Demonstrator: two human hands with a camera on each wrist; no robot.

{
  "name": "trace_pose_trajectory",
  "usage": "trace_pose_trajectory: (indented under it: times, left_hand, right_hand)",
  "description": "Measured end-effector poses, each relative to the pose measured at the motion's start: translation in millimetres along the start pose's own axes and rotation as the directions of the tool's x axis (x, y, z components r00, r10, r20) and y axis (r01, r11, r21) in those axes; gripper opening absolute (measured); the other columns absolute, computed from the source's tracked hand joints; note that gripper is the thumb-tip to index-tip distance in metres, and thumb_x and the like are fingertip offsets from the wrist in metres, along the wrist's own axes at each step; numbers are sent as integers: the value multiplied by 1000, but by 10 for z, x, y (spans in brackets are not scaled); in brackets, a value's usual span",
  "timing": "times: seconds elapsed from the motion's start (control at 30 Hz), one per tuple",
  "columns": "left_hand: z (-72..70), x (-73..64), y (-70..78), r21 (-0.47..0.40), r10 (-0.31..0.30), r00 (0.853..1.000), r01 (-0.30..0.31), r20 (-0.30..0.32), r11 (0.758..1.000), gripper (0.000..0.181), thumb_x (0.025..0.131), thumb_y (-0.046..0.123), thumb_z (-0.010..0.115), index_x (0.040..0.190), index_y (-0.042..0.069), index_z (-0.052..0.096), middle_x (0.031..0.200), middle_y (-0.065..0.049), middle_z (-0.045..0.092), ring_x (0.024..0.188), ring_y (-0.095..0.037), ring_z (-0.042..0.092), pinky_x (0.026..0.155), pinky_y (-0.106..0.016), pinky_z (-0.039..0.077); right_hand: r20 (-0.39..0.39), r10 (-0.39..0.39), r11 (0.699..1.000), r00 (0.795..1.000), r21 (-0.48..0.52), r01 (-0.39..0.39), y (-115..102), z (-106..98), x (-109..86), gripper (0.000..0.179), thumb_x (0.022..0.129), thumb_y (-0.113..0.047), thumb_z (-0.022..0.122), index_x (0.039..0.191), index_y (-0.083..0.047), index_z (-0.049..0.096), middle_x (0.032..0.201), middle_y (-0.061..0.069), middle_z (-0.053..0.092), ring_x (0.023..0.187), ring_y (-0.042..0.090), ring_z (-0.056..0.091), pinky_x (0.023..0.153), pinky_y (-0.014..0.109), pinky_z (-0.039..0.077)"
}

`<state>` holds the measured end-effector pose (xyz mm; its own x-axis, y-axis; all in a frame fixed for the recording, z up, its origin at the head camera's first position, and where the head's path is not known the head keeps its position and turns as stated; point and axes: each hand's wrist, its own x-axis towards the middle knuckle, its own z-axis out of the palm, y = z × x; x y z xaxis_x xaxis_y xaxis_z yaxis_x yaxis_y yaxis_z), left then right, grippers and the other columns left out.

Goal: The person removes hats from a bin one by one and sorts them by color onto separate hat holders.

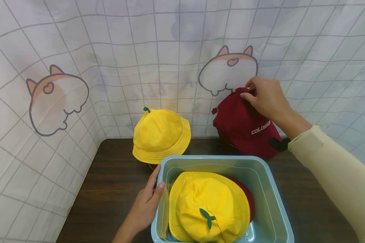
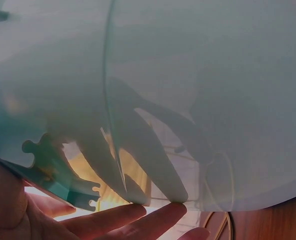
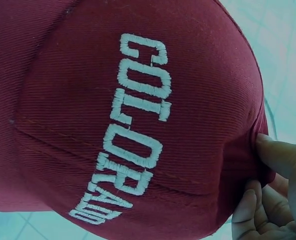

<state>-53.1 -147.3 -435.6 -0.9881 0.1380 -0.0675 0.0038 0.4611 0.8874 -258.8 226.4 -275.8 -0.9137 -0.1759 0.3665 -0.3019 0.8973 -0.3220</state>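
My right hand point(image 1: 266, 96) pinches the top of a dark red baseball cap point(image 1: 240, 116) between thumb and fingers. White COLORADO lettering point(image 3: 132, 120) runs across the cap's front in the right wrist view. My left hand point(image 1: 146, 204) rests against the left side of a light blue plastic basin point(image 1: 269, 175), with its fingers fairly straight along the outer wall. Inside the basin lies a yellow bucket hat point(image 1: 213, 195) with a green sprout on top, partly covering a red piece of headwear point(image 1: 245, 195).
Left of the red cap, a second yellow bucket hat point(image 1: 159, 133) with a green sprout sits on the dark wooden table point(image 1: 100, 189), behind the basin. A white gridded curtain point(image 1: 115, 67) with cartoon animal prints hangs close behind the hats and along the left side.
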Motion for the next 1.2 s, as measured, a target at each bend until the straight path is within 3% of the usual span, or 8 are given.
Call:
trace_pose_trajectory:
  times: [0.4, 0.67, 1.2]
  left_hand:
    - [21, 7, -11, 0, -12, 1000, 12, -2, 1000, 55, 110, 44, 40, 161, 45, 19, 154, -2, 51, 113, -18, 65, 96, -35, 53]
    - [28, 15, -7, -21, -9, 1000, 9, -1, 1000, 56, 110, 43, 41, 162, 43, 19, 156, -2, 48, 114, -22, 65, 95, -33, 52]
    - [35, 23, 4, -18, -19, 1000, 19, 2, 1000, 56, 110, 44, 40, 162, 44, 18, 157, -2, 46, 113, -21, 64, 95, -33, 53]
  right_hand:
    - [1, -9, 1000, 1000, 10, 9, 114, 56, -139, 33, 98, -23, 69, 120, 1, 64, 107, 26, 72, 92, 39, 67, 81, 56, 59]
    - [-15, -22, 1000, 1000, 10, 22, 170, 74, -237, 31, 98, -24, 70, 116, 1, 66, 101, 23, 73, 87, 34, 63, 76, 51, 56]
    - [11, 7, 999, 1000, 47, -8, 219, 123, -370, 39, 97, -25, 72, 124, 1, 63, 105, 25, 71, 87, 38, 66, 77, 57, 60]
